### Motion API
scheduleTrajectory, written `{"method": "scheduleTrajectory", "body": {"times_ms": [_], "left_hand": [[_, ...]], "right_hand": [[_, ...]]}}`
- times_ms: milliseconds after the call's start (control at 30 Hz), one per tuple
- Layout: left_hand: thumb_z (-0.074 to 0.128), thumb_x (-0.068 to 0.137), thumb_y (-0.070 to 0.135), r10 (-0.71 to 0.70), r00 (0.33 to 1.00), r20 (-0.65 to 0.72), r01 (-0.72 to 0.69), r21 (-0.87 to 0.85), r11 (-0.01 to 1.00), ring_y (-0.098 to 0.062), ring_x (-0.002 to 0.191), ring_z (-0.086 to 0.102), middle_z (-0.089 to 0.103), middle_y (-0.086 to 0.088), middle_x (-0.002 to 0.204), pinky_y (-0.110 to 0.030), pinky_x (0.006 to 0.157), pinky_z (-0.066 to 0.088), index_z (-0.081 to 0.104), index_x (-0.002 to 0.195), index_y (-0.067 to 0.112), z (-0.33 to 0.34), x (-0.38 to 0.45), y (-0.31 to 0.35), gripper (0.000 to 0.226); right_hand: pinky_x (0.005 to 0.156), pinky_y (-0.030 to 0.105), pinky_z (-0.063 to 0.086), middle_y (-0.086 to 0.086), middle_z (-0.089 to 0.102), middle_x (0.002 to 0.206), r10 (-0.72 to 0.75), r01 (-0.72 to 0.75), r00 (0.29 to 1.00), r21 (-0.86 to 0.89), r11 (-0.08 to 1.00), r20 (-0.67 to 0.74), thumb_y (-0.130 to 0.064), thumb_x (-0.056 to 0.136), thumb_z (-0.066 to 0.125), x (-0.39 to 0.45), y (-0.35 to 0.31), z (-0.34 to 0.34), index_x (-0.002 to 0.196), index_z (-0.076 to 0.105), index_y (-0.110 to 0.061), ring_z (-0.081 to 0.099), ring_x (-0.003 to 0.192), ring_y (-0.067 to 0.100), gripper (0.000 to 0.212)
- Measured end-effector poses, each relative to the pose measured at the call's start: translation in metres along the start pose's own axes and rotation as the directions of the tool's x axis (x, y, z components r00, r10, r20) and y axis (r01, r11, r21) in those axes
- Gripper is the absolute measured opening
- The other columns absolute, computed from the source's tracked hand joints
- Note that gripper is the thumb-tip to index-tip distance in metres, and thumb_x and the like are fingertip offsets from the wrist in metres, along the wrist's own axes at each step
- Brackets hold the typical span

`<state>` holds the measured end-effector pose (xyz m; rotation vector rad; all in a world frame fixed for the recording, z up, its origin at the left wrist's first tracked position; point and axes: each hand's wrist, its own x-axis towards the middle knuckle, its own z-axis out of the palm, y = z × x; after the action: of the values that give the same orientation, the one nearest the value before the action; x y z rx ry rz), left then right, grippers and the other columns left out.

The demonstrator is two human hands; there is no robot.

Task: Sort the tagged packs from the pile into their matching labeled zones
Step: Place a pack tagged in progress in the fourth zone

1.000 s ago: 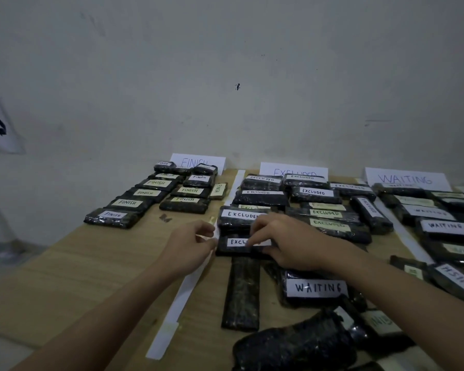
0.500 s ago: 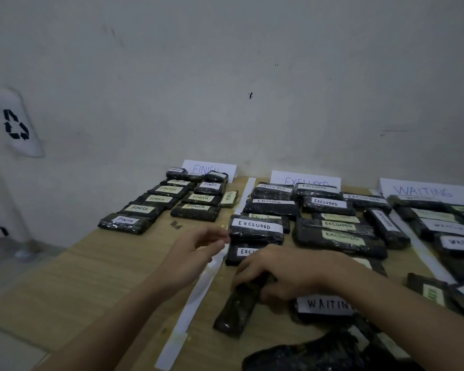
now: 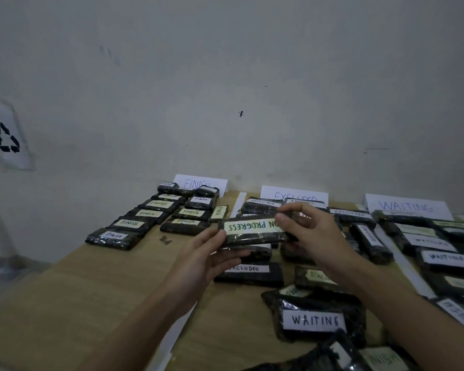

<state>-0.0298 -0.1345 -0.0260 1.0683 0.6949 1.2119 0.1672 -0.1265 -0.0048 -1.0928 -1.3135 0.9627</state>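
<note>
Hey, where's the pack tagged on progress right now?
The on progress pack is held up in the middle of the head view between the left hand and right hand, above the excluded packs.

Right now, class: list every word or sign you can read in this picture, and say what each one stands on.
"ON PROGRESS", upside down: held pack, between left hand and right hand.
"FINISH": zone card; tags on left packs.
"EXCLUDED": zone card; pack tag.
"WAITING": zone card; near pack.
Recycling symbol: wall sheet.
Tags at far right and bottom edge: too blurred.
</note>
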Motion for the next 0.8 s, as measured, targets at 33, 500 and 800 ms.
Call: {"method": "scheduleTrajectory", "body": {"times_ms": [33, 500, 800], "left_hand": [[0.049, 0.086, 0.017, 0.004, 1.0, -0.001, -0.004, 0.003, 1.0, -0.025, 0.086, 0.071, 0.072, -0.012, 0.099, -0.031, 0.079, 0.056, 0.06, 0.108, 0.007, 0.002, 0.0, -0.001, 0.026], [0.053, 0.087, 0.019, 0.111, 0.992, -0.051, -0.112, -0.014, 0.994, -0.02, 0.093, 0.069, 0.071, -0.011, 0.102, -0.025, 0.069, 0.057, 0.061, 0.11, 0.007, 0.04, 0.013, -0.007, 0.028], [0.057, 0.088, 0.009, -0.039, 0.953, 0.301, -0.125, 0.507, 0.853, -0.008, 0.087, 0.069, 0.074, 0.006, 0.092, -0.02, 0.069, 0.054, 0.068, 0.1, 0.021, 0.096, 0.029, -0.005, 0.02]], "right_hand": [[0.066, 0.037, 0.051, 0.007, 0.069, 0.088, 0.01, -0.01, 1.0, -0.001, 1.0, -0.011, -0.02, 0.083, 0.066, -0.002, 0.0, -0.002, 0.087, 0.068, -0.023, 0.058, 0.076, 0.019, 0.005], [0.063, 0.028, 0.058, 0.015, 0.066, 0.098, 0.158, -0.152, 0.987, 0.199, 0.968, -0.016, -0.002, 0.086, 0.059, -0.032, -0.002, 0.002, 0.096, 0.056, 0.0, 0.07, 0.082, 0.021, 0.011], [0.105, 0.039, 0.038, 0.014, 0.052, 0.133, -0.603, 0.5, 0.683, -0.866, -0.024, 0.412, -0.017, 0.082, 0.054, -0.056, 0.001, -0.068, 0.13, 0.05, -0.008, 0.044, 0.125, 0.027, 0.049]]}}
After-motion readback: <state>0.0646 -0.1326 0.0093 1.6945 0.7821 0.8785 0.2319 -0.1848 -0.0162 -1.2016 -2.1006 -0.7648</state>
